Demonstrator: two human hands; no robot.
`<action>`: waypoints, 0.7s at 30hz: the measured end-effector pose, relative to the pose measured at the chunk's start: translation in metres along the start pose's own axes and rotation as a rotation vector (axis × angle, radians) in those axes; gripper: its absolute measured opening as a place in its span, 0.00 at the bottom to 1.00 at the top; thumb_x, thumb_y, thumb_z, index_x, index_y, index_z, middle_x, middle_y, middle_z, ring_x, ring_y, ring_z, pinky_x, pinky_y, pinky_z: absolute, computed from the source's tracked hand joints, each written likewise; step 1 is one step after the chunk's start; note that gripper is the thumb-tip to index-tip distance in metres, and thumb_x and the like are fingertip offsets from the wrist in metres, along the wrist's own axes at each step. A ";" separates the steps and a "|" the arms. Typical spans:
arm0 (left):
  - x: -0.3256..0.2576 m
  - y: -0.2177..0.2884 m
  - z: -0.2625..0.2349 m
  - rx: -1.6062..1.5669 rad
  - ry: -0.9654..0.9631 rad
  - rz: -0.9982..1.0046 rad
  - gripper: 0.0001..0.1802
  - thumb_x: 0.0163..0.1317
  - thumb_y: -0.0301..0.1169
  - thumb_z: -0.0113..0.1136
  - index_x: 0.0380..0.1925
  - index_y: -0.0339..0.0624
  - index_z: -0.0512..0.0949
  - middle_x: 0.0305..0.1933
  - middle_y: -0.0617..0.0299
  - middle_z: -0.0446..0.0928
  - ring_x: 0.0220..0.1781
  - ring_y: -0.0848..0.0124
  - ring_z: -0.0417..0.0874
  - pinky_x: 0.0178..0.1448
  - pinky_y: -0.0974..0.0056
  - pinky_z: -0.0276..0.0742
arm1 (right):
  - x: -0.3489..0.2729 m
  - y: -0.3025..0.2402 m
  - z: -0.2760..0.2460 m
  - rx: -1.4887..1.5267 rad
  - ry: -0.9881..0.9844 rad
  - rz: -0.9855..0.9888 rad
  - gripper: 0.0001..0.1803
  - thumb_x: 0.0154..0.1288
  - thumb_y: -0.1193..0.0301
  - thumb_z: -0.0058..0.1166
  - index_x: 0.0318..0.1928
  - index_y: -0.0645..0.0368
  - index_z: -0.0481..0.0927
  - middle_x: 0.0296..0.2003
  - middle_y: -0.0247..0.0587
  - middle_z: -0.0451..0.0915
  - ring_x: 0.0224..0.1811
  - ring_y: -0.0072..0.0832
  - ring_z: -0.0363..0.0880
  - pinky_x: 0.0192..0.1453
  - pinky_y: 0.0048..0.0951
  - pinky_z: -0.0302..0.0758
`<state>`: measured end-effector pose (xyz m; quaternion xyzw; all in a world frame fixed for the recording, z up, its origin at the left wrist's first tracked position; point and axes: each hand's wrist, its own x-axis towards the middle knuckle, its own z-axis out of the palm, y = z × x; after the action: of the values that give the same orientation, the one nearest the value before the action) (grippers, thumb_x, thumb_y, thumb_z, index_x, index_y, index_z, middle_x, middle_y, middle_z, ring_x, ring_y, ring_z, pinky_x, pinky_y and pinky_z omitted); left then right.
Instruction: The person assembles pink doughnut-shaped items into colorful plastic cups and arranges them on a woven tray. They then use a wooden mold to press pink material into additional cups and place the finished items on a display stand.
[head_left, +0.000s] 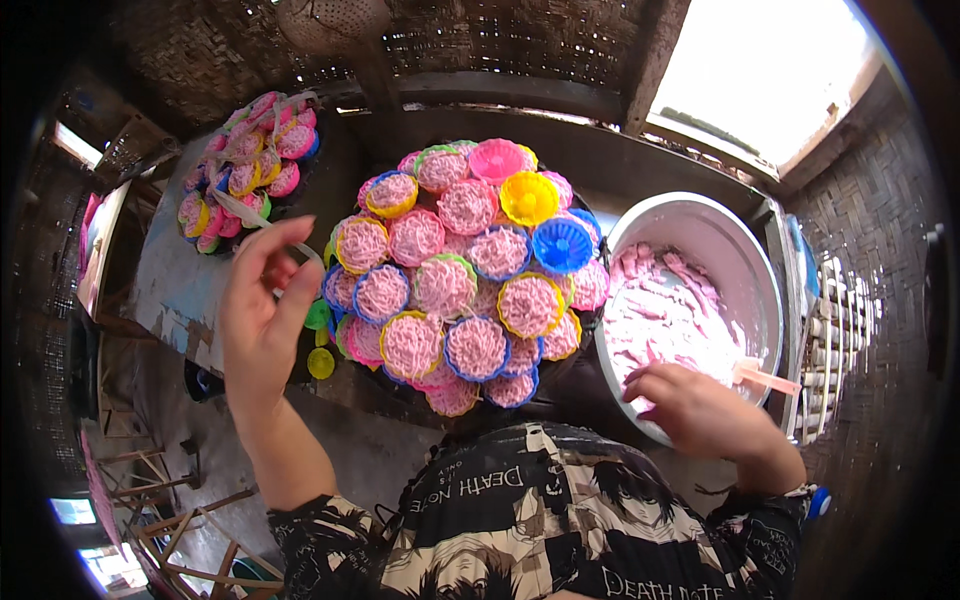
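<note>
My left hand (262, 320) is raised left of a big heap of small fluted plastic cups (445, 285). Its thumb and forefinger stand apart, with a pale sliver near them that I cannot make out. Most cups in the heap are filled with pink, stringy paste; a pink cup (497, 160), a yellow cup (530, 198) and a blue cup (562, 246) on top show bare insides. Over the front of a large pale tub (690, 208), my right hand (690, 408) has its fingers curled on a bit of pink paste (665, 310). Its fingertips are partly hidden.
A pinkish-orange plastic handle (768, 378) sticks out over the tub's right rim. Farther left, a second heap of filled cups (245, 175) lies on a worn bluish table (185, 275), with pale strips across it. Loose green and yellow cups (320, 362) sit beside the main heap.
</note>
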<state>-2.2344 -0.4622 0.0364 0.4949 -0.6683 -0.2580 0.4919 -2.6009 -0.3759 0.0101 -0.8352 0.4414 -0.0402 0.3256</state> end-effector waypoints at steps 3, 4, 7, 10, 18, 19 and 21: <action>-0.038 0.000 -0.020 -0.128 0.080 -0.057 0.16 0.57 0.28 0.59 0.46 0.36 0.73 0.47 0.65 0.72 0.38 0.80 0.65 0.48 0.74 0.62 | -0.013 -0.005 0.058 0.032 -0.027 -0.059 0.21 0.58 0.73 0.52 0.52 0.62 0.70 0.47 0.49 0.73 0.48 0.42 0.74 0.50 0.36 0.74; -0.049 -0.001 -0.026 -0.144 0.097 -0.088 0.16 0.58 0.28 0.59 0.46 0.36 0.73 0.47 0.66 0.71 0.39 0.80 0.65 0.49 0.75 0.61 | -0.011 0.001 0.080 0.078 -0.011 -0.016 0.22 0.58 0.73 0.50 0.54 0.63 0.68 0.46 0.51 0.73 0.48 0.45 0.74 0.50 0.37 0.73; -0.082 -0.006 -0.032 -0.221 0.124 -0.126 0.15 0.58 0.28 0.58 0.45 0.36 0.73 0.44 0.68 0.70 0.39 0.81 0.64 0.47 0.76 0.60 | 0.010 0.039 0.150 0.160 0.199 0.016 0.28 0.56 0.73 0.51 0.58 0.63 0.63 0.44 0.57 0.73 0.46 0.51 0.74 0.50 0.40 0.72; -0.104 -0.008 -0.031 -0.326 0.110 -0.194 0.14 0.58 0.28 0.58 0.44 0.37 0.73 0.39 0.70 0.69 0.38 0.83 0.64 0.44 0.78 0.59 | 0.032 0.075 0.224 0.115 -0.136 0.489 0.37 0.51 0.71 0.55 0.61 0.65 0.57 0.43 0.61 0.72 0.45 0.51 0.73 0.50 0.40 0.71; -0.129 0.005 -0.043 -0.329 0.002 -0.145 0.13 0.58 0.28 0.59 0.43 0.38 0.74 0.38 0.69 0.72 0.33 0.84 0.65 0.40 0.78 0.63 | 0.001 0.068 0.235 -0.052 0.144 0.348 0.31 0.50 0.59 0.57 0.54 0.58 0.65 0.45 0.52 0.73 0.49 0.45 0.73 0.52 0.43 0.70; -0.130 0.006 -0.042 -0.355 -0.011 -0.154 0.13 0.58 0.28 0.59 0.44 0.38 0.74 0.38 0.69 0.73 0.33 0.84 0.65 0.40 0.78 0.63 | -0.016 0.054 0.217 -0.114 0.127 0.363 0.31 0.50 0.57 0.57 0.53 0.58 0.67 0.44 0.51 0.75 0.47 0.45 0.75 0.49 0.41 0.72; -0.132 0.007 -0.035 -0.413 -0.032 -0.169 0.14 0.58 0.28 0.59 0.44 0.39 0.74 0.39 0.68 0.73 0.34 0.84 0.66 0.41 0.78 0.63 | -0.043 0.027 0.184 -0.178 0.103 0.355 0.29 0.53 0.53 0.55 0.52 0.55 0.70 0.42 0.49 0.76 0.44 0.43 0.77 0.45 0.41 0.74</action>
<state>-2.2018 -0.3336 0.0025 0.4336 -0.5651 -0.4377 0.5486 -2.5808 -0.2609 -0.1402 -0.7667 0.5995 0.0143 0.2293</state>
